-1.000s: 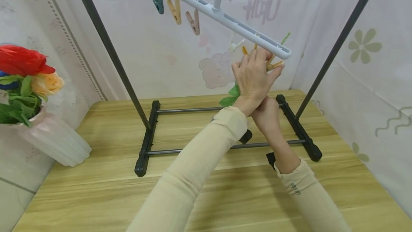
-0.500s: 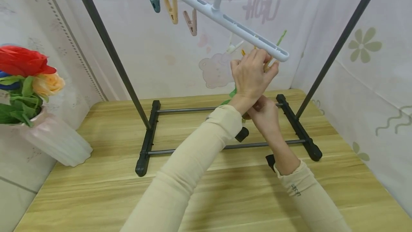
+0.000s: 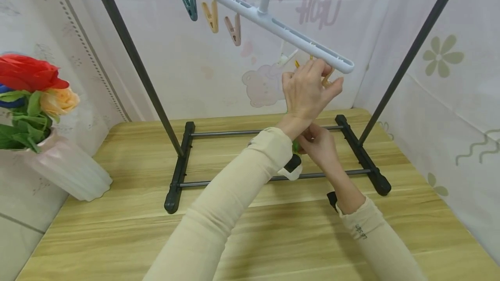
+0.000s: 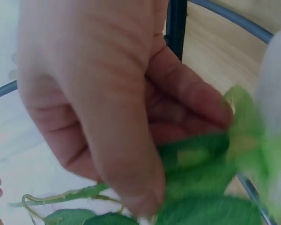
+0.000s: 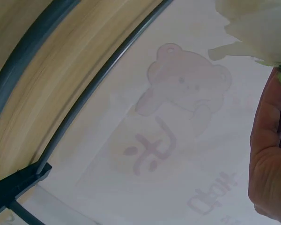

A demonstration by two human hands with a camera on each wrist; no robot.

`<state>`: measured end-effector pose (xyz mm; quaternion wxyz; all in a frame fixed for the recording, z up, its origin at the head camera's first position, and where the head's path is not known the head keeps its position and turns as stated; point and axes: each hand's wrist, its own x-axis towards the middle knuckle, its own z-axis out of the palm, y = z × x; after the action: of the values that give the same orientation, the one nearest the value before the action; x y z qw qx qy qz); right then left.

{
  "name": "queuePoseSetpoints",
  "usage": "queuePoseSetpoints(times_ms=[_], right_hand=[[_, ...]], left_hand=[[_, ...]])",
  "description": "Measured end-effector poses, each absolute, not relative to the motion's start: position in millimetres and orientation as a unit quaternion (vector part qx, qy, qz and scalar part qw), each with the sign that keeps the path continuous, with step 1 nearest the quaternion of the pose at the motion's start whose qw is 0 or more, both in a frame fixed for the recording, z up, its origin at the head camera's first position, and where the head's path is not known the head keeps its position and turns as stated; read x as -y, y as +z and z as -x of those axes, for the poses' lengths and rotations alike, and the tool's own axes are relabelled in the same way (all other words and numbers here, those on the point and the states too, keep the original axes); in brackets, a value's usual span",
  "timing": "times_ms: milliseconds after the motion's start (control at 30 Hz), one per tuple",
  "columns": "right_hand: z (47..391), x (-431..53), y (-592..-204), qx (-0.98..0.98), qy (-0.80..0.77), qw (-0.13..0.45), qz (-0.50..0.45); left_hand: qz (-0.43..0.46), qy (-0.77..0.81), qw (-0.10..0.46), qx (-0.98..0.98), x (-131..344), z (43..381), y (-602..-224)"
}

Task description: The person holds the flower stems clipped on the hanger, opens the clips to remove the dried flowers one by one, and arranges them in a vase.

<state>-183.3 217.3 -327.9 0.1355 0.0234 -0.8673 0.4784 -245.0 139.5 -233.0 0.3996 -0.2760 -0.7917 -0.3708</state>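
Observation:
In the head view, my left hand (image 3: 308,90) is raised under the right end of the white hanger (image 3: 289,34). Its fingers pinch a yellow clothespin (image 3: 327,77), which they partly cover. Below it, my right hand (image 3: 322,144) pinches the green base of a white artificial flower, whose bloom (image 3: 294,175) hangs head down. The left wrist view shows the right hand (image 4: 117,93) close up, with thumb and fingers on green leaves (image 4: 192,168) and the blurred bloom (image 4: 276,84) beside them. The right wrist view shows the bloom (image 5: 260,33) beyond that hand's fingertips.
A teal clothespin (image 3: 191,5), a yellow one (image 3: 212,16) and a beige one (image 3: 235,29) hang from the hanger's left half; a white one (image 3: 287,58) hangs right. A black metal rack (image 3: 180,172) stands on the wooden table (image 3: 129,229). A white vase (image 3: 70,168) with flowers stands left.
My right hand has moved slightly down and left. The white bloom has come into sight below it. A green tip above the hanger's right end is now out of sight. The left hand stays by the hanger.

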Motion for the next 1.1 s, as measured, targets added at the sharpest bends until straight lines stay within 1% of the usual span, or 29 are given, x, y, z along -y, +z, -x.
queuePoseSetpoints(times_ms=[300, 500, 600, 833, 967, 1100], right_hand=[[171, -228, -328, 0.916, 0.376, 0.129, -0.058], [160, -234, -321, 0.932, 0.334, 0.113, -0.089], [154, -235, -318, 0.939, 0.308, 0.114, -0.105], [139, -237, -311, 0.956, 0.211, 0.167, -0.116], [130, -241, -308, 0.958, 0.191, 0.179, -0.121], [125, -242, -304, 0.954, 0.181, 0.192, -0.14]], left_hand=[[0.291, -0.37, 0.414, 0.779, -134, 240, -233], [0.296, -0.369, 0.396, 0.787, -130, 236, -229], [0.295, -0.367, 0.386, 0.793, -128, 234, -228], [0.311, -0.377, 0.375, 0.788, -120, 232, -226], [0.324, -0.364, 0.355, 0.798, -115, 230, -224], [0.374, -0.349, 0.339, 0.79, -100, 228, -229]])
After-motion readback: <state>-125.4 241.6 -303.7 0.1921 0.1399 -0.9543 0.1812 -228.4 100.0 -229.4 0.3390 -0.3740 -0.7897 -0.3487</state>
